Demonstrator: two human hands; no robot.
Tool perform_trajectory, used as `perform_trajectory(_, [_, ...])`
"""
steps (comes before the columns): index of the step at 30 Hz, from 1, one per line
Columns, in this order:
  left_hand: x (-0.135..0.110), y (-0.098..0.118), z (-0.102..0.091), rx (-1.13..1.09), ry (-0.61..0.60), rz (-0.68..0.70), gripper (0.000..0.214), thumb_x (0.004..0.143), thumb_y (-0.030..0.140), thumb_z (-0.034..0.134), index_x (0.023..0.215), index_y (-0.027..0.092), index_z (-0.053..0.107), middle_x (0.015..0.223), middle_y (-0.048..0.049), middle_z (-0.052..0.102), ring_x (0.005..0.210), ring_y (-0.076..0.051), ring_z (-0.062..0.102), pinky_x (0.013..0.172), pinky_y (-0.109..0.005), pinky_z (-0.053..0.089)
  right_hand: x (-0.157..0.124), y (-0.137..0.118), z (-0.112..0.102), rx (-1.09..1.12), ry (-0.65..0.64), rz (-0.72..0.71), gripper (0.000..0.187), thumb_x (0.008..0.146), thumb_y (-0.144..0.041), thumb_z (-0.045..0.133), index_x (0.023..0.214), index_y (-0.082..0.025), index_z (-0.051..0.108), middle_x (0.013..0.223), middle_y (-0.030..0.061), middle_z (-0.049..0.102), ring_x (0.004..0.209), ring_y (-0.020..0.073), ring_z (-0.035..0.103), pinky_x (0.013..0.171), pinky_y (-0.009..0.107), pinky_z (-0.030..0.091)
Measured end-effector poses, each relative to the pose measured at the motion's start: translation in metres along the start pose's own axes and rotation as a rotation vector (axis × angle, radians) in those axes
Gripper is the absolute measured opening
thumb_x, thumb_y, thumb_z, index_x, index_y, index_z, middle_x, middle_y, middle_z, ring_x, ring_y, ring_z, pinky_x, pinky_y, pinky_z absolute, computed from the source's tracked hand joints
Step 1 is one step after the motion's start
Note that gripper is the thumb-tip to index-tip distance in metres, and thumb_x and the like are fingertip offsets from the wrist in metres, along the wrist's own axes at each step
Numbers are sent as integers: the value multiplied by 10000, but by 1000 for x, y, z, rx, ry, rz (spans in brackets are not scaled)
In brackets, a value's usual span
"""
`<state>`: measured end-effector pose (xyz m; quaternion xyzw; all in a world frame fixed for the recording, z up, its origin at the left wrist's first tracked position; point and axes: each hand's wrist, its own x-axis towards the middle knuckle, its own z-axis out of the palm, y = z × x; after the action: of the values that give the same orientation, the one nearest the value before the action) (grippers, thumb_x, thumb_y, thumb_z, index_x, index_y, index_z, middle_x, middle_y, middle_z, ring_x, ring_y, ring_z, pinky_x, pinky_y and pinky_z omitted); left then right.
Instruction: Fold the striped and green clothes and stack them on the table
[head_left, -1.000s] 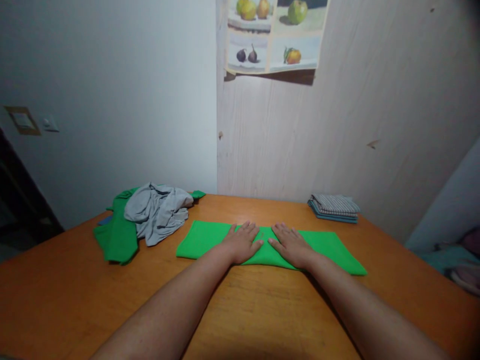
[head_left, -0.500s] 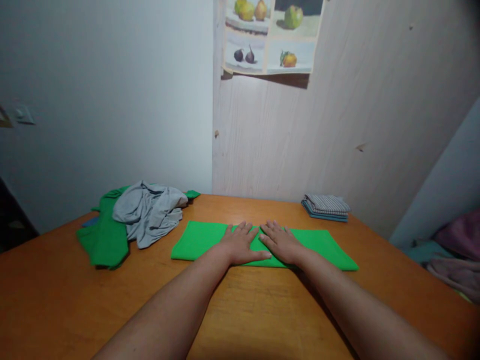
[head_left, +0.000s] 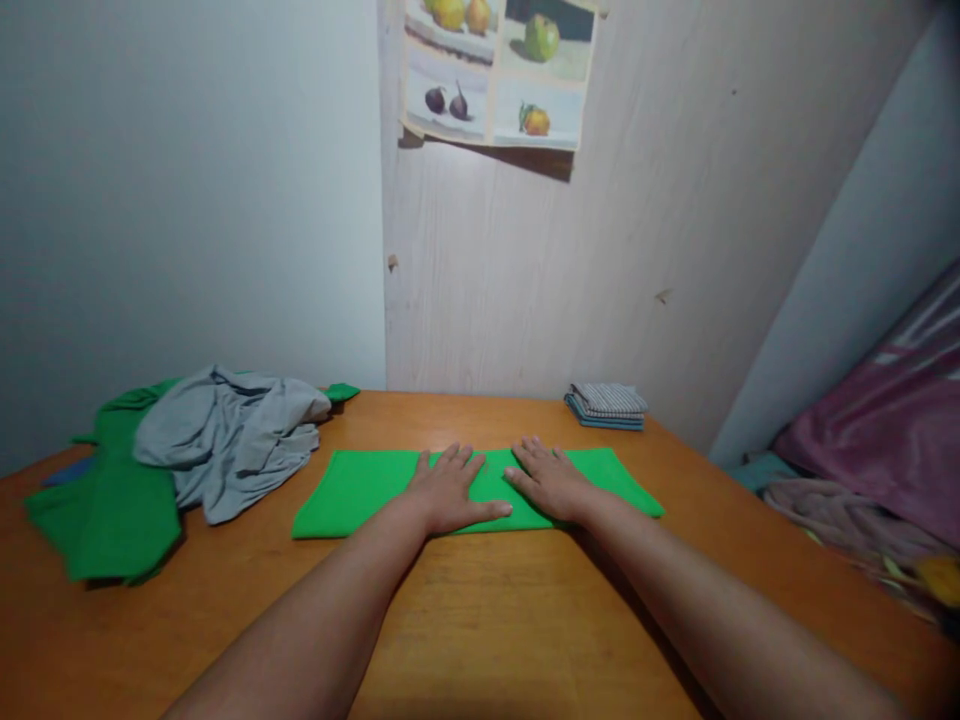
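A bright green cloth [head_left: 367, 490], folded into a long flat strip, lies across the wooden table in front of me. Flat on its middle rests my left hand [head_left: 448, 492], fingers spread and thumb pointing right. My right hand [head_left: 549, 480] lies on the cloth a little to the right, palm down with its fingers stretched out. A small gap of green fabric shows between the two hands. Neither hand grips anything.
Crumpled grey cloth [head_left: 232, 435] lies over loose green fabric [head_left: 127, 510] at the table's left. Folded striped and blue cloths [head_left: 606, 402] sit stacked at the back right. The table [head_left: 495, 620] meets a wall with a fruit picture [head_left: 499, 75]. Pink fabric [head_left: 885, 400] is beyond the right edge.
The camera view has turned to the right, so everything appears further left. My hands have spread slightly apart on the green cloth, the right one moving rightward.
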<state>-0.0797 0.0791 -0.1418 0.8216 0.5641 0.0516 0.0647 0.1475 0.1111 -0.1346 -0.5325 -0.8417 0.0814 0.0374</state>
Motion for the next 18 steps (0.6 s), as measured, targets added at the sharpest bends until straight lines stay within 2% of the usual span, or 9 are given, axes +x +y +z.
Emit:
perform_trajectory(4, [3,-3,4,6,12,4,1101,743,955,273,1590,251,277,1670,-121,133,1545,-366,72,1174,-701,43,-11,26,4,-6,8,108,897,950,-732,147,1611,-125,180,1676,121,108,1552,265,52,1234,509,48])
perform_trajectory(8, [3,-3,4,10,19,4,1115,737,960,266,1588,239,285,1668,-124,144,1543,-374,73,1173,-702,47,-11,34,6,16,-7,99,918,936,-756,153,1615,-138,164,1678,118,96,1552,268,43,1235,504,38])
perform_trajectory(11, [2,-2,2,11,17,-2,1114,737,960,265,1588,241,285,1669,-114,142,1544,-367,77,1177,-695,57,-9,44,2,29,-11,103,943,930,-766,156,1611,-114,176,1676,131,106,1550,276,62,1237,481,75])
perform_trajectory(15, [1,-1,-2,16,3,-9,1095,747,954,259,1590,255,278,1671,-99,121,1546,-358,61,1181,-686,58,-13,71,1,-14,38,228,936,945,-740,144,1601,-73,200,1672,148,129,1547,292,89,1233,488,101])
perform_trajectory(18, [0,0,-4,23,-8,-7,1088,756,948,256,1590,250,277,1671,-99,113,1547,-356,60,1183,-683,68,-16,86,6,-22,41,268,930,946,-740,148,1597,-79,223,1672,147,141,1548,291,85,1231,483,110])
